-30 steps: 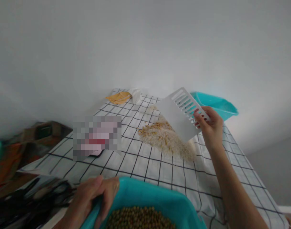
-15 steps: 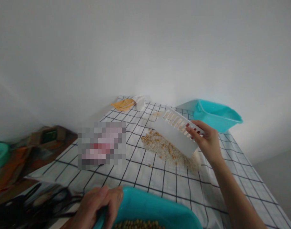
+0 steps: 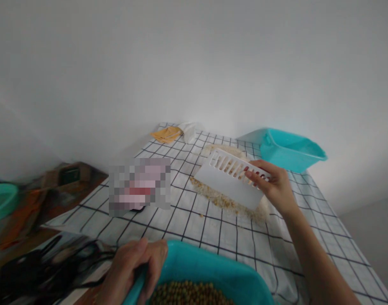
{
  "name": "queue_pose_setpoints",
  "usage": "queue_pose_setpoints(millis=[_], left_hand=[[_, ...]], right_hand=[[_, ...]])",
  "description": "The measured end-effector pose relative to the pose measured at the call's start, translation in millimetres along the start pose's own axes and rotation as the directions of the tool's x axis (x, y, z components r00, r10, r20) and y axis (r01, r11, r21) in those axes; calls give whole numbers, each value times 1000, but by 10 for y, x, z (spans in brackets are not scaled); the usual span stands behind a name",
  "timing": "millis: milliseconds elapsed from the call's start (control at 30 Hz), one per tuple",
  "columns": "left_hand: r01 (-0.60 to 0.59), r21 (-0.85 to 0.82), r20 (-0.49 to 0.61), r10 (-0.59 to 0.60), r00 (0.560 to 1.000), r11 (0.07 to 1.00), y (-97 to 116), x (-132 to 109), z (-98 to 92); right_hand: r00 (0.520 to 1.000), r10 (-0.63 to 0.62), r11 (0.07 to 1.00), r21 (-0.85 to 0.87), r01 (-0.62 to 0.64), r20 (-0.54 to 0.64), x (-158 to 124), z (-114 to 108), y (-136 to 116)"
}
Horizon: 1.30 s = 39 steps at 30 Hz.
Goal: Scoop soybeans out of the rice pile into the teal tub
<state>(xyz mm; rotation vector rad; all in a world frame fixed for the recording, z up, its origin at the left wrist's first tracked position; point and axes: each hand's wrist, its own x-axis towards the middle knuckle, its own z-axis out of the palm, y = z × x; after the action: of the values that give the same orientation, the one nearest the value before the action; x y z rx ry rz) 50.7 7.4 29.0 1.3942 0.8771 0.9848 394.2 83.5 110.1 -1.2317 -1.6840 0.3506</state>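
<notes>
I see a bare lane of checked tablecloth [image 3: 176, 203] at mid-frame, between the blurred pink thing [image 3: 143, 180] on the left and the grain [image 3: 225, 202]. At bottom centre, the near basin [image 3: 209, 262] and the left hand [image 3: 139, 264] gripping its rim block me. The right hand [image 3: 272, 184], its forearm and the white scraper [image 3: 228, 182] bar centre right; the far basin [image 3: 279, 150] and wall [image 3: 213, 63] close off the upper right.

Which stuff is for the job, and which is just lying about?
Seem part of the job:
white scraper, in the right hand
grain pile, by the scraper
near tub, gripped by the left hand
beans, inside that tub

Seem just lying about:
yellow thing
crumpled white thing
blurred pink thing
green basin
far tub, though it might belong
</notes>
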Motion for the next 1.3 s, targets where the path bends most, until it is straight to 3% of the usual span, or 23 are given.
queue_pose_setpoints(millis=[233,533,767,967,1167,1300], left_hand=[[105,-248,-35,-117,992,963,18,-38,80],[65,-366,-22,-79,997,928,21,-54,97],[76,-378,-22,-91,996,923,-31,-61,81],[74,-401,-46,-100,994,913,35,-56,108],[117,-376,-38,-141,989,919,92,-59,109],[91,-362,-22,-107,994,928,71,-57,86]], right_hand=[[999,-21,999,-40,22,34,7,-2,-41],[994,-58,998,-22,61,93,2,32,-76],[989,-59,998,12,58,134,2,38,-84],[995,-26,1000,-16,27,101,7,37,-109],[982,-58,998,16,56,181,2,43,-118],[990,-38,999,12,36,135,-3,41,-105]])
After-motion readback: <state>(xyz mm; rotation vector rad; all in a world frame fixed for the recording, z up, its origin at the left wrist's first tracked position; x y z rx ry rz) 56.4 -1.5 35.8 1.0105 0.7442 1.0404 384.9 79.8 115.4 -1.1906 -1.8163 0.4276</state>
